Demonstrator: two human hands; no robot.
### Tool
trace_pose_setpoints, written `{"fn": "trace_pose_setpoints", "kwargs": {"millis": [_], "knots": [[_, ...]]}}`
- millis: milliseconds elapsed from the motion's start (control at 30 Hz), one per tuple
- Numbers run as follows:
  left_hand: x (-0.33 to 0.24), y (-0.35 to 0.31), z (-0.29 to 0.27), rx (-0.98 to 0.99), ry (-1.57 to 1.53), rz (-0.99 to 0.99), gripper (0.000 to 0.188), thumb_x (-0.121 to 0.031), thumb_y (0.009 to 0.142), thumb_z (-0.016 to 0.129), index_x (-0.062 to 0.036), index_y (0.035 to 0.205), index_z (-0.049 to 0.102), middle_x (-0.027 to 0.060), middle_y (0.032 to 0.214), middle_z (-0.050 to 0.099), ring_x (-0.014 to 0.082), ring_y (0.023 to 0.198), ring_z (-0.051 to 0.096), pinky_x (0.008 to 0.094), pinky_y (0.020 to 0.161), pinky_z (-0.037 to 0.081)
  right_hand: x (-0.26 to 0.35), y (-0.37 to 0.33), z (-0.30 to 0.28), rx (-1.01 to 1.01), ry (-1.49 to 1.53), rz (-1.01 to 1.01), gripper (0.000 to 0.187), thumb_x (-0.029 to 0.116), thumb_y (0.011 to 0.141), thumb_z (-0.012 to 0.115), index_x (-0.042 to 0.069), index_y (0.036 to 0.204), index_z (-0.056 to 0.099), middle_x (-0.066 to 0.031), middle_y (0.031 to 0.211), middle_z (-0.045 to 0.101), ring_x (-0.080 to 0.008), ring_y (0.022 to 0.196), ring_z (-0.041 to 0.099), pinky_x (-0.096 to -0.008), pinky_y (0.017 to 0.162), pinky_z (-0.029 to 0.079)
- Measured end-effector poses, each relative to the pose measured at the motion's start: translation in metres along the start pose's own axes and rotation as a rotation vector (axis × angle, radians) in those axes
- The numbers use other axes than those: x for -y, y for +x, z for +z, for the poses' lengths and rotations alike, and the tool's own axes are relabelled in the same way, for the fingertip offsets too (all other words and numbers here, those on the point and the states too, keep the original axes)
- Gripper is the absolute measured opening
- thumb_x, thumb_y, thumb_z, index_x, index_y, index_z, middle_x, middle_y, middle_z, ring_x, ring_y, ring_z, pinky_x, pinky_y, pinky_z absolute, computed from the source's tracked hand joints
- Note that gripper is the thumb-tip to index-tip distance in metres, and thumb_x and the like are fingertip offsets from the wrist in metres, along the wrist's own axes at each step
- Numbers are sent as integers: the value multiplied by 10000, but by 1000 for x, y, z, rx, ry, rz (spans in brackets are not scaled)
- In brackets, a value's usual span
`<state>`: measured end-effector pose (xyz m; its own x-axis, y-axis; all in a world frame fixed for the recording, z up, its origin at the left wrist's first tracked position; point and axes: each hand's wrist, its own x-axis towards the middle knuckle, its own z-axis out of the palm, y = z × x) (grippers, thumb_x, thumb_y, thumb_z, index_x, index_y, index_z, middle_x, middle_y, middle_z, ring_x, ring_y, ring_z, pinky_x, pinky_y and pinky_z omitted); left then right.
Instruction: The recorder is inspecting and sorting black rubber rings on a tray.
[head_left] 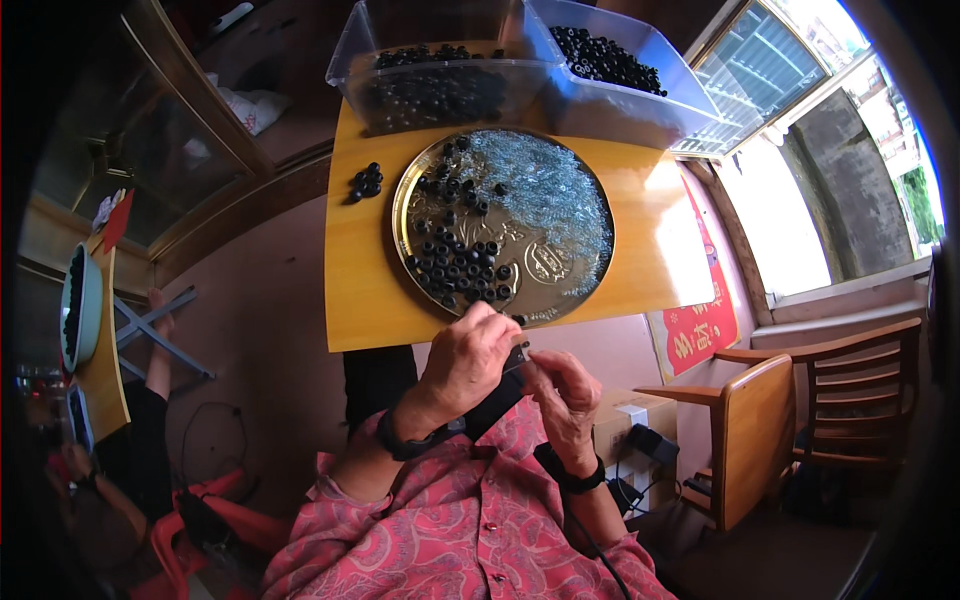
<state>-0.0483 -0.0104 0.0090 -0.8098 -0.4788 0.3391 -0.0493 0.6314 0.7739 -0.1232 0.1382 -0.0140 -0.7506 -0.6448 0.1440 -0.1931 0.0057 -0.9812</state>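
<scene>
Nearest the camera is a red paisley-patterned button-up shirt (450, 525), from which both forearms reach toward the near edge of a yellow, smooth-faced wooden tabletop (370, 300). The left hand (466, 362) has its grip curled closed, its fingertips apparently pinching a small black piece (516, 357), which sits between the two hands on the person's side of that edge. The right hand (563, 392) faces it with thumb and forefinger drawn close together; whether its grip has hold of anything I cannot tell. Just beyond the fingers lies a round, gold-coloured, embossed metal tray (400, 212), with short black cylindrical beads (462, 270) clustered at its near left and a spread of tiny clear bluish pieces (545, 185) over its far right. A loose little group of shiny black beads (367, 183) rests on the wood left of the tray. The likeliest mishap is a dropped piece: with the hands past the edge, a slackened pinch could send it to the lap or floor. The tray sits close to that same edge, so a bumped knuckle could tip its rim and scatter or mix the two kinds. The thin black cable (598, 548) beside the right forearm could also catch and jerk that hand.
</scene>
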Motion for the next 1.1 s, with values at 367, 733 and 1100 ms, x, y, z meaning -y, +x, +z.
{"fn": "trace_pose_setpoints", "kwargs": {"millis": [367,733,1100], "knots": [[2,25,16,49,372,150,170,-174,748,750,-76,790,618,66,803,516,252,804,564,376,673,480,1,-4,-2,-49,7,104,127,-14,857,674,-14,984,662,-40,783,627,-84,614,629,-202,541,467],[16,22,5,78,199,127,117,-84,748,731,-56,813,638,78,828,573,273,819,609,370,696,505,2,-1,2,-62,33,115,130,-37,859,664,-17,987,660,-40,820,641,-76,622,611,-203,547,474],[13,7,-13,47,-1174,-588,181,-164,956,600,-7,1025,658,92,828,710,138,701,692,259,664,576,14,6,9,-92,75,75,142,-35,862,663,-23,1004,653,-40,828,626,-71,629,604,-191,546,452]]}}
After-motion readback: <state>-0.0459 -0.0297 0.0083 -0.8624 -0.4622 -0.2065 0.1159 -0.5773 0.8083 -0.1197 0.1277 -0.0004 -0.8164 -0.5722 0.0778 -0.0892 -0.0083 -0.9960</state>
